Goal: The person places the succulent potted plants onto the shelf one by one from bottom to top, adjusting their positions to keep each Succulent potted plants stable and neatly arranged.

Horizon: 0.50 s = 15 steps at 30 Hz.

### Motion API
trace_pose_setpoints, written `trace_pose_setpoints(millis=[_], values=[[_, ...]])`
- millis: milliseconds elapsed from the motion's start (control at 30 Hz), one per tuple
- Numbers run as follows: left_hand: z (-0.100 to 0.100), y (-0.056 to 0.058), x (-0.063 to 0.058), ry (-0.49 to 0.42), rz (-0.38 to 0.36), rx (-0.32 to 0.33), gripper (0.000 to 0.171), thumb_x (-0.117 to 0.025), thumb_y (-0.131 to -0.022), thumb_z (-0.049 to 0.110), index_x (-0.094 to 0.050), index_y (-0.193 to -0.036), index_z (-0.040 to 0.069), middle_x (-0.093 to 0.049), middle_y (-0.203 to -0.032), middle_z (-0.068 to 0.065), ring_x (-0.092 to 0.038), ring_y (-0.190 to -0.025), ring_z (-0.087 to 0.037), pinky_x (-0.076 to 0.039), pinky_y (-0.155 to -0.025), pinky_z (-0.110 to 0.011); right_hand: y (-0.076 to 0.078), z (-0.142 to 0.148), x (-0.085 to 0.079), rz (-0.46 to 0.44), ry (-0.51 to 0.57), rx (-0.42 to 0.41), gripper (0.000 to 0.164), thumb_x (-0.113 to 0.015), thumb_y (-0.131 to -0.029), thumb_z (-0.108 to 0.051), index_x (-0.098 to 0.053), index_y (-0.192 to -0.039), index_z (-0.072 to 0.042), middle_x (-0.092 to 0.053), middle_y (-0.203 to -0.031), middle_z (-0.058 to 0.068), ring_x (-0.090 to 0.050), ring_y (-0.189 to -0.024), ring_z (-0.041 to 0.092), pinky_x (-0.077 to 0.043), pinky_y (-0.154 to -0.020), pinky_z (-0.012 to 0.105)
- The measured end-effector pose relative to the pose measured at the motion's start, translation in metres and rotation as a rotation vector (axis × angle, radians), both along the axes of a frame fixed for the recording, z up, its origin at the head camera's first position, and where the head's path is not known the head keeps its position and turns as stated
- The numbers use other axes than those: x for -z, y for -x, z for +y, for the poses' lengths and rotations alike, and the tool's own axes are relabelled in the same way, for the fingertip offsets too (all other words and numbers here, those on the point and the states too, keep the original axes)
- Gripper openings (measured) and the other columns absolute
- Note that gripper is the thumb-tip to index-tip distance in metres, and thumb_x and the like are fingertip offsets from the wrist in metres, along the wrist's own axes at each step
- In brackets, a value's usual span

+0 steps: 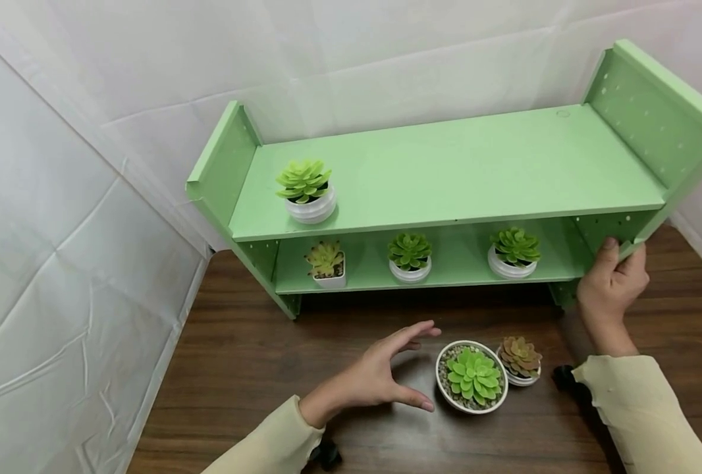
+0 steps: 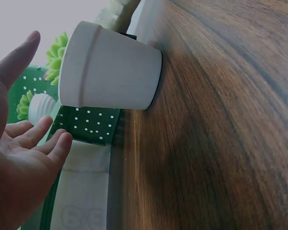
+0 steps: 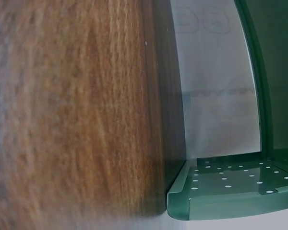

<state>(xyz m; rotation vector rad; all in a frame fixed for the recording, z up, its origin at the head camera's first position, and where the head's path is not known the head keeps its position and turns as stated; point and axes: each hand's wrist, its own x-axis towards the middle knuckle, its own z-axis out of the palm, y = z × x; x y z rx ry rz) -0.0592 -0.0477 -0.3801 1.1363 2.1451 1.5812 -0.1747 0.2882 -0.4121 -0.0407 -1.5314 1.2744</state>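
Observation:
My left hand (image 1: 375, 372) is held with thumb and fingers spread, just left of a large round potted succulent (image 1: 474, 376) on the table. In the left wrist view its tall white pot (image 2: 117, 69) stands beyond the fingertips, and nothing lies in the palm. My right hand (image 1: 612, 286) grips the front edge of the right side panel of a green two-tier shelf (image 1: 458, 174), with the thumb inside and the fingers around the edge. From the right wrist, the perforated side panel (image 3: 230, 191) shows, but the hand is almost wholly out of view.
A reddish-brown succulent (image 1: 519, 357) sits close right of the large pot. On the upper tier is one succulent in a ribbed white pot (image 1: 311, 209). The lower tier bears a square-potted succulent (image 1: 330, 280) and two round-potted ones (image 1: 410, 271). White sheeting (image 1: 149, 59) hangs behind and left.

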Motion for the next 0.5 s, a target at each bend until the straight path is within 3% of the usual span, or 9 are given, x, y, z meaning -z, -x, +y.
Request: trace_pose_setpoints(millis=[133, 367, 500], values=[[0.003, -0.001, 0.001, 0.01, 0.02, 0.003, 0.1, -0.084, -0.061, 0.003, -0.026, -0.142, 0.007, -0.04, -0.137, -0.007, -0.041, -0.121, -0.016, -0.035, -0.099, -0.035, -0.005, -0.005, -0.006, 0.002, -0.007, 0.0, 0.021, -0.046, -0.093, -0.006, -0.064, -0.103, -0.001, -0.044, -0.062, -0.01, -0.048, -0.063, 0.003, -0.038, -0.066, 0.016], [0.006, -0.003, 0.001, 0.06, 0.021, 0.007, 0.101, -0.084, -0.062, 0.006, -0.025, -0.143, 0.007, -0.038, -0.139, -0.003, -0.038, -0.123, -0.013, -0.034, -0.099, -0.031, 0.007, 0.008, 0.012, -0.011, -0.004, 0.004, 0.018, -0.048, -0.093, -0.006, -0.064, -0.097, -0.001, -0.045, -0.062, -0.008, -0.046, -0.061, 0.004, -0.036, -0.063, 0.016], [0.009, -0.001, 0.008, 0.085, 0.039, 0.0, 0.103, -0.085, -0.061, 0.009, -0.024, -0.143, 0.007, -0.038, -0.139, -0.003, -0.039, -0.122, -0.013, -0.034, -0.099, -0.03, 0.01, 0.012, 0.015, -0.003, -0.019, 0.015, 0.016, -0.049, -0.093, -0.006, -0.064, -0.095, -0.002, -0.047, -0.063, -0.007, -0.046, -0.06, 0.004, -0.036, -0.062, 0.016]])
